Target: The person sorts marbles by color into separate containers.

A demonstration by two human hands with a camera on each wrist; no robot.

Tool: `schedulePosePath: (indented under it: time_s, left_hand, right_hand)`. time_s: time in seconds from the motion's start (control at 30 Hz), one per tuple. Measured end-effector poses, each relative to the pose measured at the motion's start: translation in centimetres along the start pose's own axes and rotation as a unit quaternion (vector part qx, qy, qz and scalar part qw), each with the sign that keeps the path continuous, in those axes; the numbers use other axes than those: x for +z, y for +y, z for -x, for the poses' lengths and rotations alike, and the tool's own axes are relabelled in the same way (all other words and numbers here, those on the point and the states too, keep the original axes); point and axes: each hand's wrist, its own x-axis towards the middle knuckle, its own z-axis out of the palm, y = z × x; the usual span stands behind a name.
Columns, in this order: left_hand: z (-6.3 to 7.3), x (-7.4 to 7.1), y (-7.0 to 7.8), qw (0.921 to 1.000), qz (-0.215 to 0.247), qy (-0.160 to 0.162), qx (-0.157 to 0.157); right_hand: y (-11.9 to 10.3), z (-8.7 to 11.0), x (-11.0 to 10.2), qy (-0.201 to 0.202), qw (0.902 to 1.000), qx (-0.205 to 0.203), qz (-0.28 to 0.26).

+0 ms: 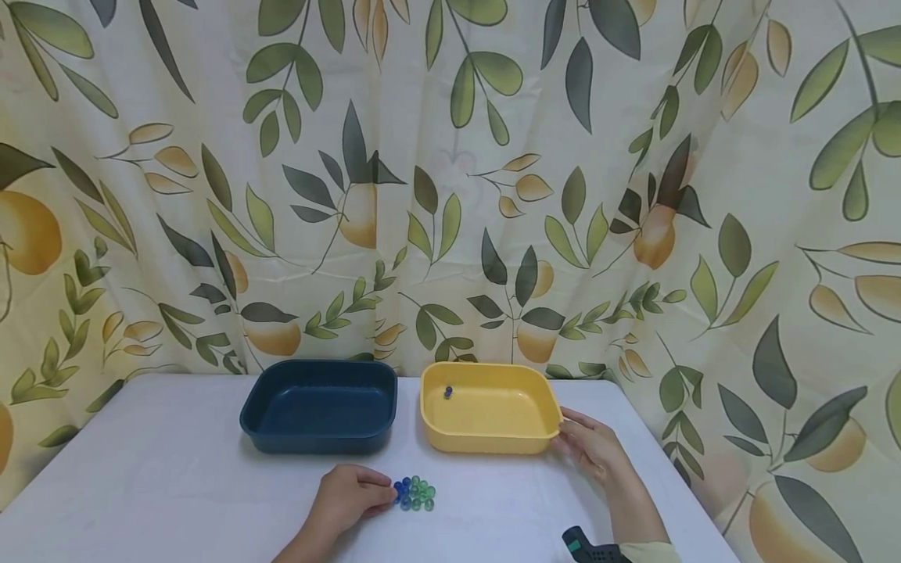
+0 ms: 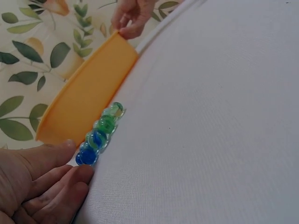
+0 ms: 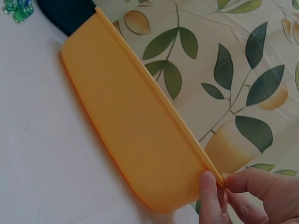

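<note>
Several blue and green glass marbles [image 1: 415,493] lie in a tight cluster on the white table, the blue ones towards the left. My left hand [image 1: 349,498] is at that left edge, with thumb and fingertips against a blue marble [image 2: 86,156]; whether they pinch it is not clear. Two small dark blue marbles [image 1: 447,392] sit inside the yellow tub [image 1: 486,444], near its left wall. At the tub's right end, my right hand [image 1: 590,446] pinches the rim between thumb and fingers, seen closely in the right wrist view.
A dark blue tub [image 1: 317,443] stands left of the yellow one, a narrow gap between them. Behind both hangs a leaf-patterned curtain [image 1: 450,195]. A black device [image 1: 591,547] shows beside my right forearm at the bottom.
</note>
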Motion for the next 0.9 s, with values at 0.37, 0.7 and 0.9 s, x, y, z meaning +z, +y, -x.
schedulePosePath:
  time_s: [0.37,0.7,0.9]
  left_hand:
    - [0.3,0.4,0.4,0.9992,-0.027,0.022,0.018]
    - [0.5,1.0,0.2,0.9976,-0.031,0.036,0.050]
    - [0.6,1.2,0.3,0.9979,-0.038,0.042,0.031]
  right_hand:
    - [-0.1,0.0,0.1,0.002,1.0000,0.001,0.009]
    - [-0.1,0.0,0.1,0.000,1.0000,0.000,0.006]
    - [0.0,0.0,0.1,-0.005,1.0000,0.000,0.006]
